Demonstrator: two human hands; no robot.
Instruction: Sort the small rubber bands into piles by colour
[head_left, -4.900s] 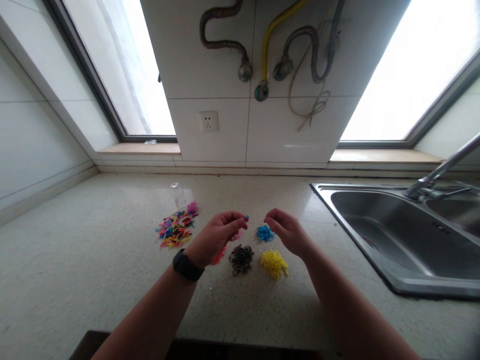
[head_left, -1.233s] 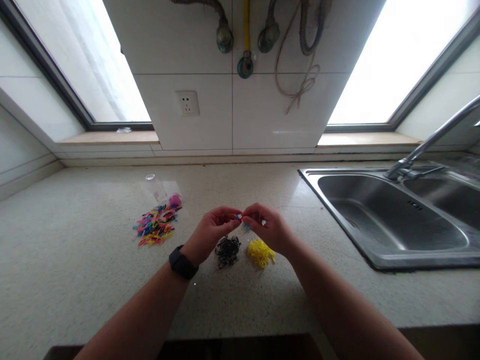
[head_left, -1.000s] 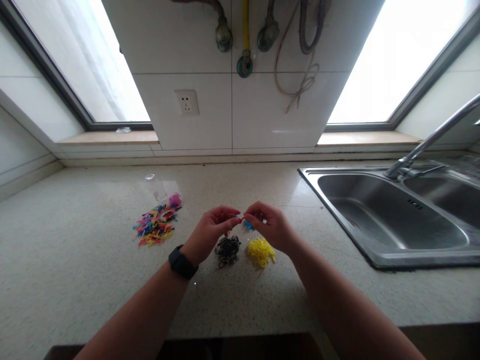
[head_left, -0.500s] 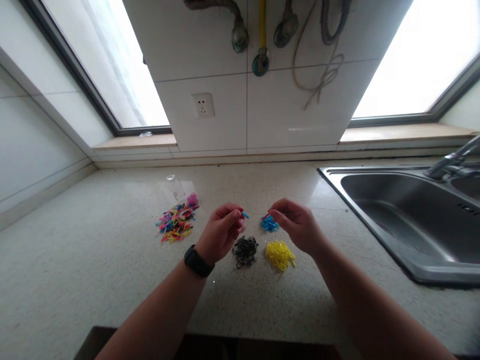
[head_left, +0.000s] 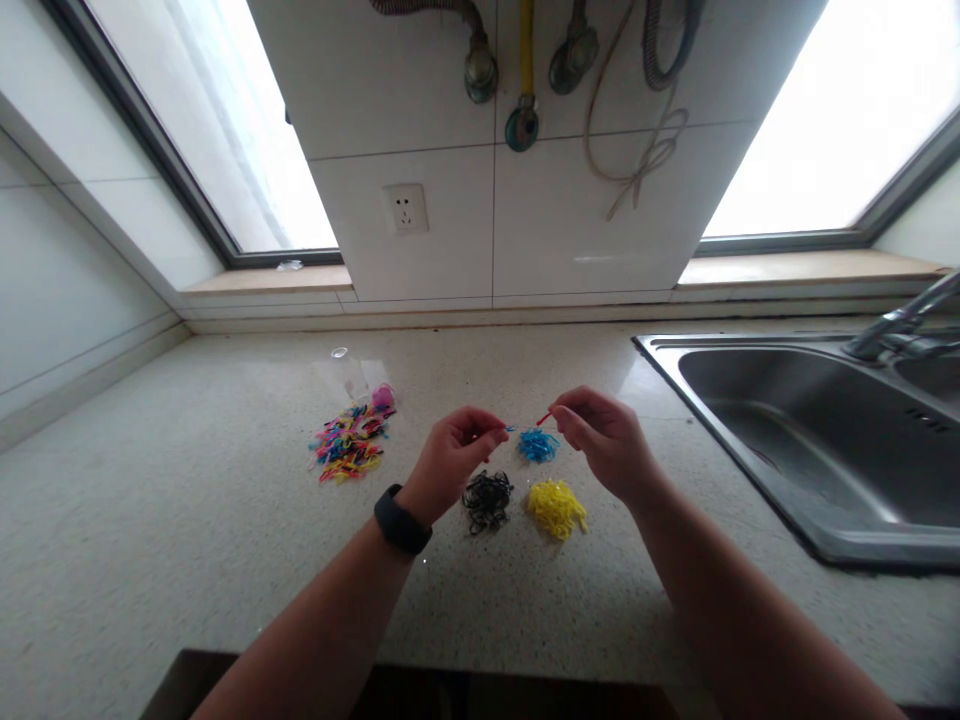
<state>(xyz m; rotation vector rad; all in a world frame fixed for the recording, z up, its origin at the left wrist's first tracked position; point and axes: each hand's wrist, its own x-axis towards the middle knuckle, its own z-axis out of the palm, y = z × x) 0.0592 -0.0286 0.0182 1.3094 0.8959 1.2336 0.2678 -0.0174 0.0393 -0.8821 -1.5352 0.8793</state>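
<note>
One red band [head_left: 544,418] — slanted, pointing down-left

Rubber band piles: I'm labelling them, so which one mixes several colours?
The leftmost pile, beside the clear cup; the black pile, blue pile and yellow pile each show one colour.

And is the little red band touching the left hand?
Apart. The head view shows the red band sticking out of the right hand, with a gap before the left hand.
</note>
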